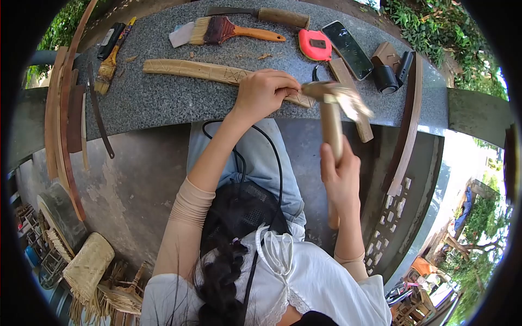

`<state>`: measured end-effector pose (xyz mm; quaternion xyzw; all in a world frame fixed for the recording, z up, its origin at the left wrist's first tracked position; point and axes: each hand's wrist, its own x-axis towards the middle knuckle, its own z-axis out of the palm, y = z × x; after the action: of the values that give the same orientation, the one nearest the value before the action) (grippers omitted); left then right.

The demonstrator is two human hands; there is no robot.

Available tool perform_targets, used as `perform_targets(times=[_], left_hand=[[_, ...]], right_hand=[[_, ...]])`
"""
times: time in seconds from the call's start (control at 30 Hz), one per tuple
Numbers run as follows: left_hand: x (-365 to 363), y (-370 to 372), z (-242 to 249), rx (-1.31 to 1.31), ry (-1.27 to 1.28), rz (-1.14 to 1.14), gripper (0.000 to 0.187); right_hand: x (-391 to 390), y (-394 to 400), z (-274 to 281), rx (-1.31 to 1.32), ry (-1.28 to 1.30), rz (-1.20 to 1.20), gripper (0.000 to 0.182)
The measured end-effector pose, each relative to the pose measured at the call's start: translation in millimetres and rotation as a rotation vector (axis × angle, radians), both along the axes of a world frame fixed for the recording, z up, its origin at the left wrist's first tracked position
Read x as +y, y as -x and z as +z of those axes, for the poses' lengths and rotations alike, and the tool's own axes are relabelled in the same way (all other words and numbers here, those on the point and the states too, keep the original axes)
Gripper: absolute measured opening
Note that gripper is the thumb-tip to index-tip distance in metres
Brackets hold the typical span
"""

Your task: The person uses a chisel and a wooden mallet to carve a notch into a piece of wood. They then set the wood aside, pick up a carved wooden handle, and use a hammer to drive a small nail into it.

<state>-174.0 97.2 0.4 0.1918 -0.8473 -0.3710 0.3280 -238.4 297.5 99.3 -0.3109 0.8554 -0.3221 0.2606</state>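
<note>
Wooden slat [217, 73], pale and marked with carved lines, is lying across the granite table [163, 100], running from upper left down toward the middle. The left hand [265, 92] is resting on the slat's right part, fingers [283, 87] pinched tight around a small tool whose tip is too hidden to make out. The right hand [341, 174] is gripping the handle of a mallet [331, 117], fingers wrapped fully around it, the blurred head hanging just beside the left hand. Further back on the table are sitting a brush [228, 31], a knife [272, 15], a red tape measure [315, 44] and a phone [348, 49]. A second, smaller brush [109, 62] is lying at the far left. Curved wooden strips [62, 125] are leaning at the table's left edge, and a woven basket [87, 266] is sitting on the ground below
</note>
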Motion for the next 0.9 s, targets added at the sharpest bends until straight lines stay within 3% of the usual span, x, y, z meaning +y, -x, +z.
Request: perform_targets(times=[0.1,0.2,0.3,0.43,0.5,0.6,0.7,0.9], left_hand=[[-2,0,1,-0.001,-0.011,-0.022,0.007],[-2,-1,0,-0.055,-0.04,-0.042,0.011],[0,-1,4,-0.066,-0.027,-0.014,0.011],[0,-4,0,-0.049,-0.035,-0.062,0.011],[-1,-2,0,-0.072,-0.052,-0.044,0.011],[-1,-2,5,-0.081,-0.065,-0.027,0.012],[-2,-2,5,-0.075,-0.045,-0.051,0.011],[-2,0,2,-0.07,-0.048,-0.042,0.009]], right_hand=[[1,5,8,-0.009,-0.051,0.03,0.028],[6,0,9,-0.035,0.126,-0.077,0.029],[-1,0,-3,0.049,-0.025,0.023,0.03],[4,3,10,-0.049,-0.037,-0.013,0.031],[4,-4,7,-0.049,0.079,-0.059,0.029],[4,3,-17,0.064,0.011,0.073,0.029],[5,0,1,-0.01,-0.035,0.021,0.03],[14,0,-23,-0.02,-0.065,-0.05,0.034]])
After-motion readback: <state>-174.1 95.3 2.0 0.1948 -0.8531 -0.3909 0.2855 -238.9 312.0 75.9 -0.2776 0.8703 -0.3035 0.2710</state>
